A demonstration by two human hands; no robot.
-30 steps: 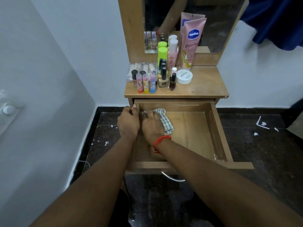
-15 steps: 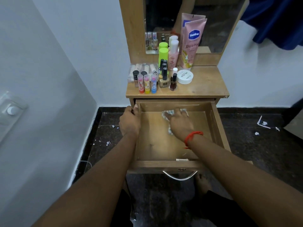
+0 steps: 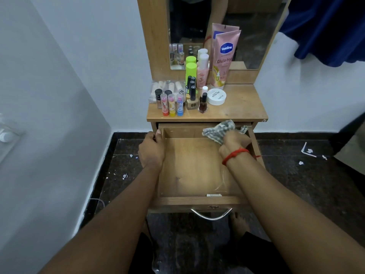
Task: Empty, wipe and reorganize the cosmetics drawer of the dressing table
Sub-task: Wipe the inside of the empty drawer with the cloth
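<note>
The drawer (image 3: 193,167) is shown pulled out from under the table (image 3: 237,107), its wooden floor bare. A checked cloth (image 3: 219,130) is gripped in the curled fingers (image 3: 242,138) of the right hand (image 3: 235,142) and held at the drawer's far right corner, with loose folds bunched just beyond the knuckles. The drawer's left wall is clasped near its far end by the left hand (image 3: 151,150), whose fingers are curled round the rim. Beyond both sets of fingers, lip balms (image 3: 171,104), a white jar (image 3: 216,96) and a pink tube (image 3: 223,60) are grouped on the table before the mirror (image 3: 256,36).
</note>
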